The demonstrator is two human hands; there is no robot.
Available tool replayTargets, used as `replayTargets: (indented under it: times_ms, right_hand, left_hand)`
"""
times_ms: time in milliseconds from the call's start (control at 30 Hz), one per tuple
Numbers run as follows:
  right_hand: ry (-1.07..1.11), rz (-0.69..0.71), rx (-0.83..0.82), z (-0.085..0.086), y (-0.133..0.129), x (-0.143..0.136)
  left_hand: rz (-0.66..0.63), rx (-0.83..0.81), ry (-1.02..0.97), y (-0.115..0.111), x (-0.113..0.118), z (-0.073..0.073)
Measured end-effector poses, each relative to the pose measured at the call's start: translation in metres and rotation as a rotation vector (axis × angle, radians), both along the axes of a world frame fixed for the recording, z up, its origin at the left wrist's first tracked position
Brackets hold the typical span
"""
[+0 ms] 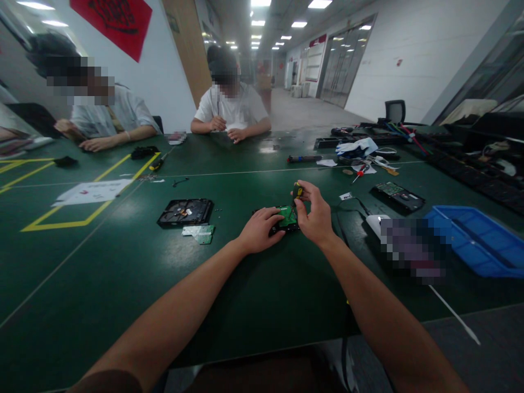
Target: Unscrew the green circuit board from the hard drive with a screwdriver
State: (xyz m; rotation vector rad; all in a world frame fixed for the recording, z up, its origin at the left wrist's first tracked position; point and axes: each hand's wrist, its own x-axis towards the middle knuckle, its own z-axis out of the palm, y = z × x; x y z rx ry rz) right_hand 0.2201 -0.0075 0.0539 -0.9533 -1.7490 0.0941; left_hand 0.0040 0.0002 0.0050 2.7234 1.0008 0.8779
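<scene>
found left hand [258, 230] partly spread, laid on green-boarded drive [289, 217] at its fingertips; found right hand [317, 215] closed to a pinch on yellow-and-black screwdriver [298, 190], over same drive. on green table [229, 311], noted black drive casing [186, 212] and loose circuit board [200, 233] left of left hand, blue tray [483, 243] well right of right hand. beyond both hands, noted red poster [114, 24], seated people [245, 106], corridor [303, 106].

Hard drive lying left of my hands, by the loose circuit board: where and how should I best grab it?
Probably best at the left end of the hard drive, coming from above and the left, pinching across its far and near edges. It lies flat, longer from left to right, and the loose circuit board sits by the right part of its near side.
</scene>
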Motion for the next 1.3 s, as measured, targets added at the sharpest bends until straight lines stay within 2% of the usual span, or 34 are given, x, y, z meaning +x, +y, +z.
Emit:
replayTargets:
  times_ms: [167,433,700,1067,1300]
  right_hand:
    - [-0.028,0.015,-0.008,0.000,0.000,0.001]
    - [-0.069,-0.067,0.061,0.010,-0.007,-0.001]
    - [-0.057,-0.037,0.042,0.006,-0.003,-0.001]
    - [-0.063,-0.097,0.075,0.011,-0.007,-0.002]
    - [-0.057,-0.068,0.060,0.009,-0.005,-0.001]
  left_hand:
    - [0.001,-0.001,0.004,0.001,0.000,-0.002]
    - [0.002,0.003,0.011,-0.001,0.000,0.001]
    - [0.000,0.007,0.015,0.001,-0.001,-0.001]
    - [0.005,-0.006,0.014,0.001,-0.001,-0.002]
    - [0.002,0.004,0.008,0.001,-0.001,-0.002]
